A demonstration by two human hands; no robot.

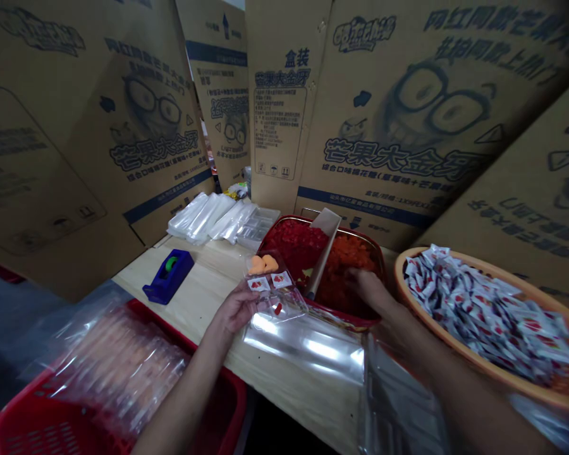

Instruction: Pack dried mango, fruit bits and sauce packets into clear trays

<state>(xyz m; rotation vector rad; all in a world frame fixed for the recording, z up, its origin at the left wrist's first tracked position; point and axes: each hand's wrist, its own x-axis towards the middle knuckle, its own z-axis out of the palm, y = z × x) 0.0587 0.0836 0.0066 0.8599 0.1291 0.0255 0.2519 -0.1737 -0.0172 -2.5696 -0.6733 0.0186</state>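
Over the middle of the table, the left hand pinches a clear tray by its near left side, fingers and thumb closed on the rim. Held there, the tray leaves its contents in view: orange pieces, two white packets and a small red piece. It hovers just beside the red container, presumably so that little reaching is needed.

The right hand is down in the container's right compartment, among orange-red pieces; its fingers are blurred and partly hidden, so I cannot tell how far they are open or whether they grip anything. A pale divider seems meant to part these from the darker red pieces on the left.

To the right, an orange basket heaped with packets stands close by the right forearm, leaving that arm a narrow lane. Cardboard boxes wall off the back. Freer room lies leftward, where bare wood runs between the left hand and the blue tape dispenser. Clear plastic packaging hangs past the front edge, where a sleeve could snag it. Below the table's left edge sits a red basket holding filled packs.
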